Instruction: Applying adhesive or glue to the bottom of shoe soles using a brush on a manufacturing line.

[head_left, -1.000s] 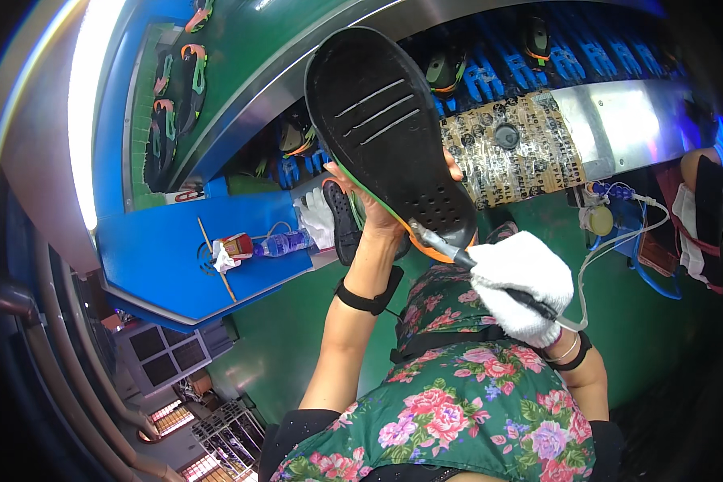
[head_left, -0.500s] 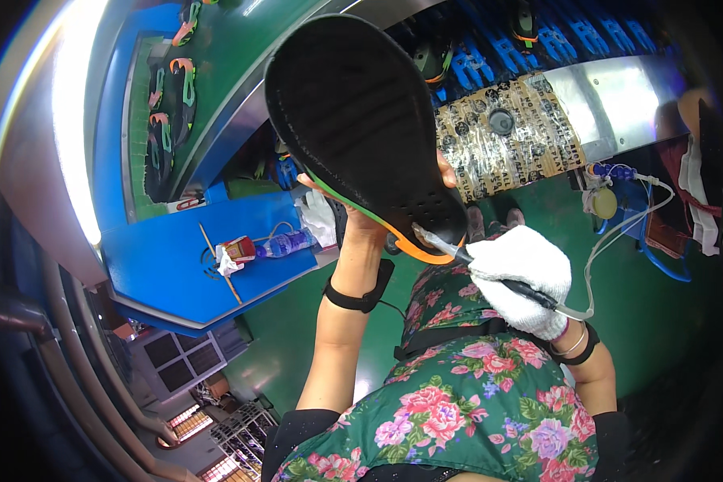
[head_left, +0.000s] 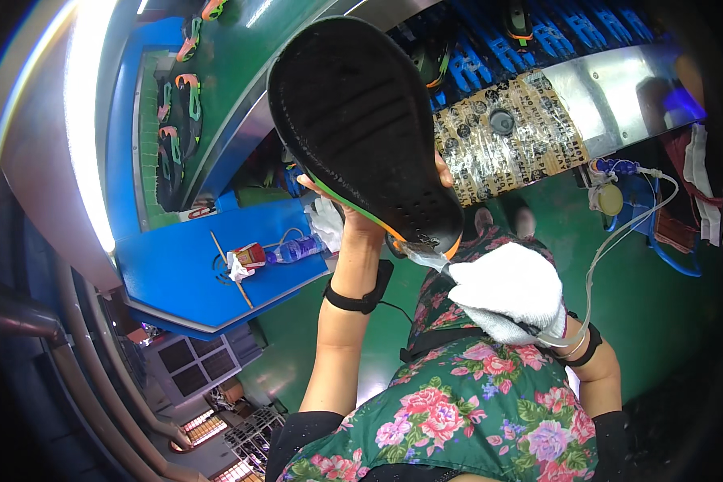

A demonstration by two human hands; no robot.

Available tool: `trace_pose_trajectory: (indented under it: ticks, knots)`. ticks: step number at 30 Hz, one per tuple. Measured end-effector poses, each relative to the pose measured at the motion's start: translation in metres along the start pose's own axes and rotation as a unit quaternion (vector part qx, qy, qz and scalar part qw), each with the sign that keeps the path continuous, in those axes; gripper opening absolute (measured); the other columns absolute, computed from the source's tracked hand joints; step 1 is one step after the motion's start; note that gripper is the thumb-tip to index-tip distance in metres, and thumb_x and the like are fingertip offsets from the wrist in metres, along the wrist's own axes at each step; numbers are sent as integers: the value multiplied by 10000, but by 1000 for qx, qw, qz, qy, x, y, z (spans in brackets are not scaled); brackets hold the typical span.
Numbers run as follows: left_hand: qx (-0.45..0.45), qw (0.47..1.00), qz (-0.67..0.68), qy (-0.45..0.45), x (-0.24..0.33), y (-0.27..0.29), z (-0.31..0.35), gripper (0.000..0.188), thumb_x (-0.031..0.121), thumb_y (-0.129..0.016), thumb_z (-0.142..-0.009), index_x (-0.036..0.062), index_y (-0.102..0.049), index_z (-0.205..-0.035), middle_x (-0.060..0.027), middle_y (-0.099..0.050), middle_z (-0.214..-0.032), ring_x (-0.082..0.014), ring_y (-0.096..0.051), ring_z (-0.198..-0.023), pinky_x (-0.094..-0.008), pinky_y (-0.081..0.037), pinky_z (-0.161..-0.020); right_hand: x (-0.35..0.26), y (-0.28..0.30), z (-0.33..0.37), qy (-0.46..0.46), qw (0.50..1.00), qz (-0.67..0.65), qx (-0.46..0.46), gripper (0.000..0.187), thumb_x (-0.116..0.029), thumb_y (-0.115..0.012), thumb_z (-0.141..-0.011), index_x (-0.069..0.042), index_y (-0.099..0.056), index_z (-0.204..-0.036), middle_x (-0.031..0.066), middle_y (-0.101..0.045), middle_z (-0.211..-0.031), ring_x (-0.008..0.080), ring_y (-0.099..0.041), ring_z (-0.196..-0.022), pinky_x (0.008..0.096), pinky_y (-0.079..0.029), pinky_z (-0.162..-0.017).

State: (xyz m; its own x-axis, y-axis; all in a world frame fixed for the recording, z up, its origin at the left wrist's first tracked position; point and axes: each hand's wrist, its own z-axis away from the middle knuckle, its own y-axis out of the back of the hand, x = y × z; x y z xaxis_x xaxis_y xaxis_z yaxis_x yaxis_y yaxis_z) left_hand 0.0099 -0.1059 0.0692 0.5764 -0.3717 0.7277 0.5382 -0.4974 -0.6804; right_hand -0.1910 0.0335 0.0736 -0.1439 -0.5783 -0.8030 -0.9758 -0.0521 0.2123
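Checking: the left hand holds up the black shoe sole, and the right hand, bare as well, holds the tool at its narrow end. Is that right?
Not quite: the right hand wears a white glove, as the head view shows. The rest is right: the bare left hand holds up the black shoe sole, and the tool is at the sole's narrow end.

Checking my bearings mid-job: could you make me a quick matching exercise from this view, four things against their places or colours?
Things:
1. sole
2. tool
3. bottle
4. apron

Places or colours:
a. on the blue table
b. in the gloved right hand
c. green with pink flowers
d. in the bare left hand

Pairs: 1-d, 2-b, 3-a, 4-c
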Motion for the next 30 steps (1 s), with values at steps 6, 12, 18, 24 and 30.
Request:
trace_pose_trajectory:
  ticks: [6,12,18,24,30]
  knots:
    - [48,998,23,26,-5,7,3,865,753,-627,-849,-23,-605,-1232,-211,-661,-1063,-331,-662,-926,-467,-475,-864,2,3,1,7,1000,10,28,370,-27,-825,-740,-142,-786,-1090,88,-777,-1042,244,-732,-867,343,-568,-730]
    - [40,998,41,37,-8,7,0,1016,878,-603,-762,-16,-611,-1246,-204,-669,-1074,-324,-654,-925,-456,-472,-855,6,6,6,-37,998,17,39,363,-3,-828,-723,-104,-791,-1070,93,-778,-1015,235,-725,-836,333,-565,-715]
    - [28,998,24,42,-4,6,-1,1126,961,-518,-727,-43,-604,-1228,-210,-667,-1063,-335,-648,-917,-450,-486,-848,6,5,6,-14,999,25,32,365,-15,-827,-727,-129,-794,-1072,84,-778,-1026,237,-725,-853,337,-570,-723]
    - [38,998,-5,43,-4,4,0,1190,1012,-454,-689,-45,-583,-1221,-220,-665,-1039,-350,-642,-915,-454,-504,-843,5,6,3,15,1000,6,22,358,-21,-811,-752,-130,-786,-1092,81,-775,-1039,251,-727,-868,349,-578,-737]
    - [48,998,-8,51,-3,1,0,1169,1001,-439,-716,-40,-578,-1230,-226,-670,-1038,-346,-643,-917,-456,-508,-833,11,2,8,30,999,-16,7,363,-6,-795,-762,-105,-773,-1111,95,-771,-1043,263,-728,-869,351,-583,-719]
